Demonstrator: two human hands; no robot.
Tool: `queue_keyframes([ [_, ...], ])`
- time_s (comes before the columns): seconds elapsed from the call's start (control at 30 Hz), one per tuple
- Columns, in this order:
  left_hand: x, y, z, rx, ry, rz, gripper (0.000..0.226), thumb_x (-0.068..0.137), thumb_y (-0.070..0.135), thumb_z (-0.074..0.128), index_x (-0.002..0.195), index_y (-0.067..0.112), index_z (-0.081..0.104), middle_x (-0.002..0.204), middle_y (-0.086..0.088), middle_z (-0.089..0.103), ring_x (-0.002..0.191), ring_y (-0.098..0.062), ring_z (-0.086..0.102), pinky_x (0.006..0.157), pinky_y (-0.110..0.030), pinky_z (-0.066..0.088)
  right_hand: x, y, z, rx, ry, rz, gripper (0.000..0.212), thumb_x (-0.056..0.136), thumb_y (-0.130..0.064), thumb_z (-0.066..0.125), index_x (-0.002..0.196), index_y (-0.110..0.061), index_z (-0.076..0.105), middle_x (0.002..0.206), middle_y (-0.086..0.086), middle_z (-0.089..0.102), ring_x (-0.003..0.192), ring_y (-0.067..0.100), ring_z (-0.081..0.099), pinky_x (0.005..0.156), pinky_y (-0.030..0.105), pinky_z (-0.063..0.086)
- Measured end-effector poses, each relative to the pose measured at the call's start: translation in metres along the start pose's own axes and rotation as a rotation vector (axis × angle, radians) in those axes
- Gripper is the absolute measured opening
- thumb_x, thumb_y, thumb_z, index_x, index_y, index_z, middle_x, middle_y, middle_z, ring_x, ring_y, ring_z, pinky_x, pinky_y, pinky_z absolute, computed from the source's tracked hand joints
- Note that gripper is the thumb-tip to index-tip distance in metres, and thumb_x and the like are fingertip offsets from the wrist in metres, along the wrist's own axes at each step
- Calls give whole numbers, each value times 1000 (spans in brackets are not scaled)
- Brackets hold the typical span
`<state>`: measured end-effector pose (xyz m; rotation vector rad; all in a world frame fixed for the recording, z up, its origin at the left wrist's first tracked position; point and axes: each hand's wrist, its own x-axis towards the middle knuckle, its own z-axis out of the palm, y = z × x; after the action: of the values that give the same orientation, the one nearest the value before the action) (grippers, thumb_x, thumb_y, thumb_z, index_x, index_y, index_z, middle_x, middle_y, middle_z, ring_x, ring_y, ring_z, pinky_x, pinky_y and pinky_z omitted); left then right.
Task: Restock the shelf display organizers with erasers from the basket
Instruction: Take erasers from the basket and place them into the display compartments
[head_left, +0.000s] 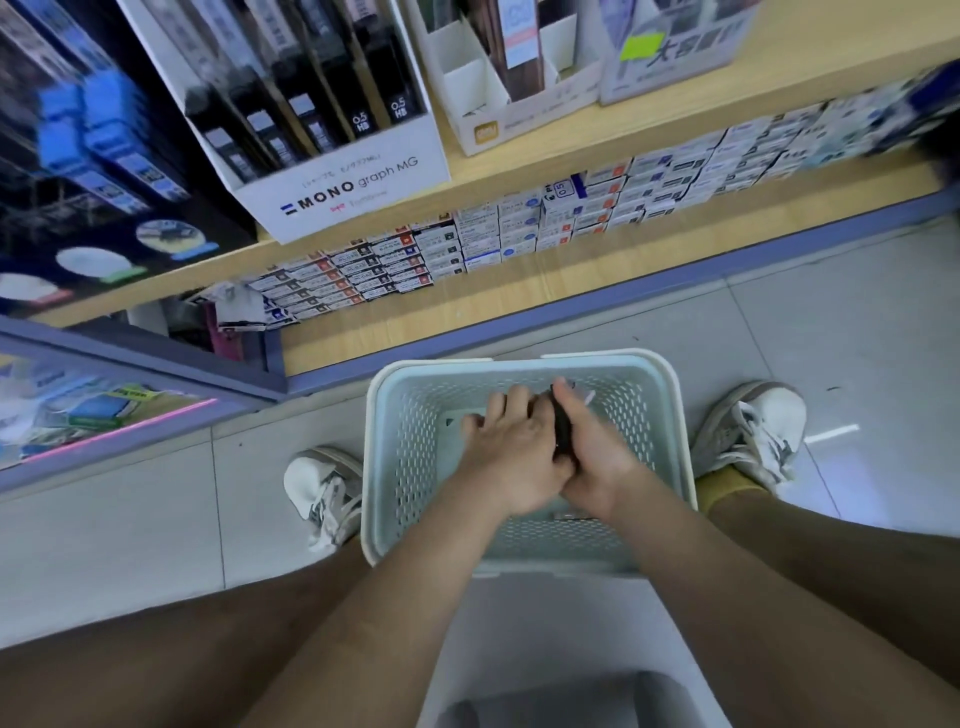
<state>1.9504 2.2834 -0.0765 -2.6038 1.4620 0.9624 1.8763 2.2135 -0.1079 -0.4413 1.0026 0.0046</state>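
Seemingly right hand (592, 449) curls round dark pack (561, 422), spread-fingered left hand (511, 452) bracing it; sandwiched hold may drop it into basket (671, 400) beneath.

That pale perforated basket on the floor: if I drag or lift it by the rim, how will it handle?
The basket looks like thin perforated plastic, so probably light and a little flexible at the rim. It sits on glossy floor tiles, so it would likely slide easily. Its wide base suggests little tipping risk.

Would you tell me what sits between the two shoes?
The pale basket, left hand and right hand inside, the right gripping a dark item; head view.
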Motion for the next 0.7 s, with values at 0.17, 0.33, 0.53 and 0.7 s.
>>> queue_keyframes([
  [0.17, 2, -5, -30, -437, -275, 79, 62, 79, 45, 71, 133, 25, 48, 123, 3, 41, 114, -15, 38, 96, -31, 36, -22, -23, -18, -218, 72, -46, 26, 94, -31, 61, 100, -7, 67, 84, 13, 68, 62, 18, 63, 48, 22, 49],
  [0.33, 19, -25, 8, -712, -101, -77, 25, 86, 12, 64, 110, 19, 70, 109, 0, 68, 87, -9, 60, 72, -16, 45, -36, -40, -29, -528, 125, -123, 8, 91, -22, 66, 89, -16, 62, 67, 5, 66, 53, 17, 56, 54, 24, 30],
  [0.53, 37, -11, 95, -175, -357, 98, 20, 84, 21, 56, 85, 10, 72, 96, -6, 71, 93, -24, 64, 77, -23, 46, -46, -56, -30, -519, 65, -179, 10, 94, -23, 61, 89, -15, 64, 65, 3, 66, 56, 16, 58, 60, 30, 44],
  [0.7, 46, 1, 108, -102, -556, 105, 35, 87, 38, 58, 83, 4, 67, 94, -11, 70, 81, -26, 62, 72, -31, 49, -47, -57, -40, -485, 17, -143, 13, 96, -26, 57, 93, -18, 65, 72, 2, 66, 55, 11, 56, 53, 23, 44],
])
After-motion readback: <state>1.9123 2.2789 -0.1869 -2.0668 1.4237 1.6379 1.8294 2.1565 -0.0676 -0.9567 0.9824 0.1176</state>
